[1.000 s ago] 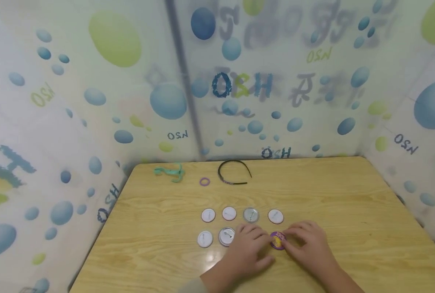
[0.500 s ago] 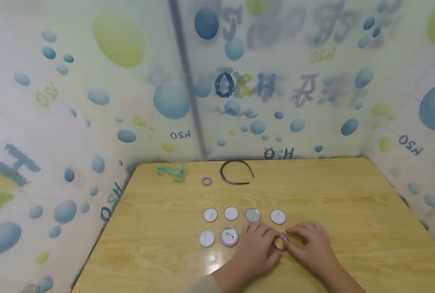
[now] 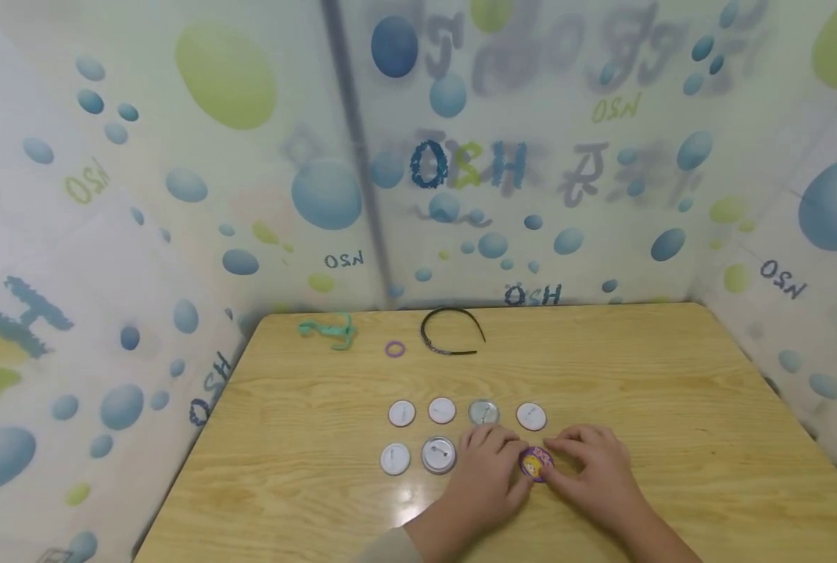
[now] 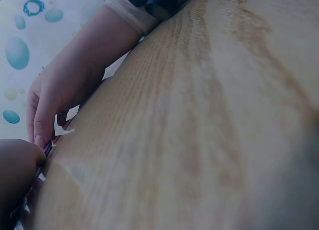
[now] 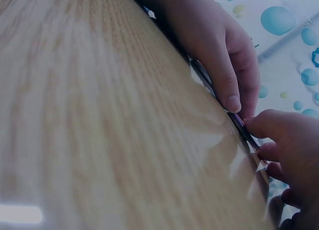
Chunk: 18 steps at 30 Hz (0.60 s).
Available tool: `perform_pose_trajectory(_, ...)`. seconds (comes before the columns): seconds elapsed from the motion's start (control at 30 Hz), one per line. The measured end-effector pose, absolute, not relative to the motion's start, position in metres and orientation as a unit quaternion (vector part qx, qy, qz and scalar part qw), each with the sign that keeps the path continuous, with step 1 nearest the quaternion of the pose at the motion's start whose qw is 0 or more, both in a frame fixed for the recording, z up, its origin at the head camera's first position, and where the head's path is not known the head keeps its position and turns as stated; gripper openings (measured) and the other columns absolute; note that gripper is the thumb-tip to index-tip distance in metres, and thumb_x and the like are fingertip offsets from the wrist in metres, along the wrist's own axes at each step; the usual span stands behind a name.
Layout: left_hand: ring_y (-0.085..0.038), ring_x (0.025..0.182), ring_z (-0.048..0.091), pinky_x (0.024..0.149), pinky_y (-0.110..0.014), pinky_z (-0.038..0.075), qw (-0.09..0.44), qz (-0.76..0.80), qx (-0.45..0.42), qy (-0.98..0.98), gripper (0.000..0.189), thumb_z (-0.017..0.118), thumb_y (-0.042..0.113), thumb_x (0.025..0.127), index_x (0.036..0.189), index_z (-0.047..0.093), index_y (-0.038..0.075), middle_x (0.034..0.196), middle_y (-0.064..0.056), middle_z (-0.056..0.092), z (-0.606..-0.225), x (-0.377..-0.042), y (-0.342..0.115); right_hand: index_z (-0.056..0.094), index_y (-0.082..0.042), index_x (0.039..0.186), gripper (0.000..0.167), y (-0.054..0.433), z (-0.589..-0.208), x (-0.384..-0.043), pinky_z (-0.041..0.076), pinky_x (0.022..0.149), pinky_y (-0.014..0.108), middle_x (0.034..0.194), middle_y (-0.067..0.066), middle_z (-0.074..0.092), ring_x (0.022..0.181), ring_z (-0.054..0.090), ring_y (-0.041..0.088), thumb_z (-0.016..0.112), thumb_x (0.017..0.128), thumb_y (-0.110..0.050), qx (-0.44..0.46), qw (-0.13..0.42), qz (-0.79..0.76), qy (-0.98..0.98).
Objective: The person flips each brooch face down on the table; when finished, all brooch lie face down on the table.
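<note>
A round purple button badge (image 3: pixel 533 464) lies face up between the hands near the table's front, a yellow figure on its face. My left hand (image 3: pixel 485 473) holds its left edge between thumb and forefinger. On the other side, my right hand (image 3: pixel 598 473) has its thumb on the badge's face and its forefinger by the upper right rim. From the right wrist, the badge (image 5: pixel 238 121) is a thin purple edge by the fingertips. Pin-side up behind and left of the hands lie several more badges, including a silver badge (image 3: pixel 484 412) and a thick-rimmed badge (image 3: pixel 438 455).
Along the back of the wooden table (image 3: pixel 672 375) lie a mint-green plastic piece with curved arms (image 3: pixel 330 331), a purple ring (image 3: pixel 394 349) and a black headband (image 3: pixel 425 336). Walls with a bubble print (image 3: pixel 327 195) enclose the table's back and sides.
The purple badge was tilted in the fingers half a second ago and now lies flatter, its face turned up. Both hands have stayed close around it; the other badges have not moved.
</note>
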<state>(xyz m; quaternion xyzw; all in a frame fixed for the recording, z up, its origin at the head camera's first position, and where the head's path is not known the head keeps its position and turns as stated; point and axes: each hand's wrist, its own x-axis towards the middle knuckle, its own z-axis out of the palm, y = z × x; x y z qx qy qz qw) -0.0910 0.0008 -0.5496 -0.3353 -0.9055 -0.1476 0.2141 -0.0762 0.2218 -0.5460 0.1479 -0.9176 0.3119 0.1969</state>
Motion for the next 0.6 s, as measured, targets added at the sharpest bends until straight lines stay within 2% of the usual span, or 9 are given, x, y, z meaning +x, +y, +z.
perform_pose_trajectory(0.2, -0.016, 0.12, 0.054, 0.102, -0.039, 0.042, 0.205, -0.152, -0.328, -0.91, 0.033, 0.075, 0.045, 0.094, 0.118, 0.075, 0.022, 0.121, 0.008, 0.064, -0.5493, -0.0904, 0.0004, 0.085, -0.027, 0.096, 0.029, 0.2222, -0.5478, -0.0768, 0.034, 0.086, 0.049, 0.103, -0.013, 0.067, 0.106, 0.055, 0.023, 0.098, 0.071, -0.031, 0.158, 0.198, 0.311, -0.916)
perform_pose_trajectory(0.4, -0.016, 0.121, 0.054, 0.103, -0.04, 0.042, 0.195, -0.159, -0.321, -0.913, 0.04, 0.075, 0.047, 0.095, 0.127, 0.07, 0.023, 0.121, 0.009, 0.065, -0.5517, -0.0906, 0.0013, 0.085, -0.027, 0.096, 0.029, 0.2232, -0.5494, -0.0773, 0.036, 0.086, 0.052, 0.103, -0.013, 0.067, 0.106, 0.056, 0.022, 0.099, 0.071, -0.031, 0.158, 0.198, 0.311, -0.916)
perform_pose_trajectory(0.6, -0.015, 0.12, 0.053, 0.103, -0.04, 0.041, 0.176, -0.17, -0.316, -0.916, 0.04, 0.076, 0.046, 0.095, 0.128, 0.071, 0.024, 0.121, 0.009, 0.064, -0.55, -0.0901, 0.001, 0.084, -0.029, 0.097, 0.036, 0.2233, -0.5486, -0.077, 0.036, 0.087, 0.053, 0.103, -0.014, 0.067, 0.107, 0.056, 0.023, 0.099, 0.069, -0.044, 0.16, 0.189, 0.309, -0.918)
